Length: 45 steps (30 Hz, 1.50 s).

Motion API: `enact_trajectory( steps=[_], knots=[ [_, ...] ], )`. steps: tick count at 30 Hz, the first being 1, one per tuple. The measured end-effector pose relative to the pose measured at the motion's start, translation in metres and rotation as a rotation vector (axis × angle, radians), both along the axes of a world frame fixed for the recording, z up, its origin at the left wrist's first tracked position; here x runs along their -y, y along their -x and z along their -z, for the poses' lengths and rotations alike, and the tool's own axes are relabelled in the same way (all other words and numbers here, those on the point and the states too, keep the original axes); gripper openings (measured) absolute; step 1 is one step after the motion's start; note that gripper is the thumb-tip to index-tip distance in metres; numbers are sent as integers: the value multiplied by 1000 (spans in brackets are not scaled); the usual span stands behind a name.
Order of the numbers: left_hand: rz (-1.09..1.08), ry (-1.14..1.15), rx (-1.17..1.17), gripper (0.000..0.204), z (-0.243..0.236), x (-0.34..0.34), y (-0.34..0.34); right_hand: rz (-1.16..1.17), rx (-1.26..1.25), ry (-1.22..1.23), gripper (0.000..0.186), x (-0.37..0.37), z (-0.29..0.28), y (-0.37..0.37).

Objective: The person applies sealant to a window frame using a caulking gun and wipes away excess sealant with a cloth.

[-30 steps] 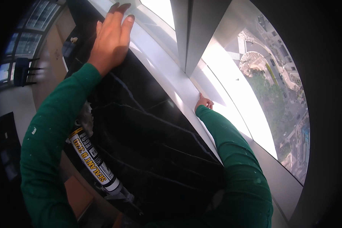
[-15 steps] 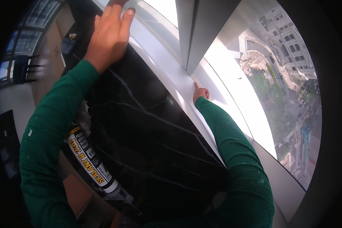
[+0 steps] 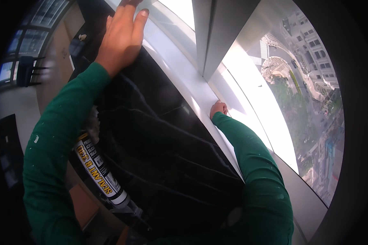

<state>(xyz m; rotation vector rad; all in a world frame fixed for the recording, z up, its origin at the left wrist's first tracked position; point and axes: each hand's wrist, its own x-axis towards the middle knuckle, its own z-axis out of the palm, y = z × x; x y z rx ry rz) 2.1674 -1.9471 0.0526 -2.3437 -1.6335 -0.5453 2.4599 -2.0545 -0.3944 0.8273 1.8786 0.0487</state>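
My left hand [image 3: 122, 41] lies with its fingers stretched out at the far edge of a black, white-veined stone top [image 3: 163, 139], where it meets a white window sill [image 3: 180, 71]. Nothing shows in its grasp. On the sill, close to the base of a grey window post [image 3: 206, 45], my right hand [image 3: 219, 108] presses down with its fingers curled in; I see no object in it. A sealant cartridge [image 3: 99, 171] with a clear nozzle end lies along the near left edge of the stone, beside my left forearm.
A crumpled pale rag or wrapper [image 3: 95, 124] is partly hidden behind my left sleeve. Window glass [image 3: 290, 94] on the right looks down on a street and buildings. Further left stand a dark chair [image 3: 26, 71] and a brown box-like piece [image 3: 82, 204] below the stone.
My right hand has slid along the sill toward me, away from the post's base, and its outstretched finger has drawn in. My left hand keeps its place as the view shifts slightly.
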Motion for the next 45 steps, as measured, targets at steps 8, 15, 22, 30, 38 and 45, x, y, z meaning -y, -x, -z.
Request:
enact_trajectory(
  steps=[8, 15, 22, 30, 38, 45],
  knots=[
    [173, -222, -208, 43, 0, -2, 1, 176, -200, -19, 93, -24, -24, 7],
    [222, -258, -347, 40, -12, -2, -4, 300, -149, 30, 105, -40, -26, 11],
    [239, -285, -291, 36, -6, -3, 6, 223, 17, 37, 108, 1, -11, -8],
    [222, -312, -413, 41, -10, -5, -8, 428, -326, -47, 95, 11, 14, -55],
    [222, -283, -326, 41, -8, -4, -4, 470, -331, 19, 101, -37, -20, 31],
    [259, -348, -486, 40, -10, -5, -6, 402, -107, 52, 94, -35, 7, 15]
  ],
)
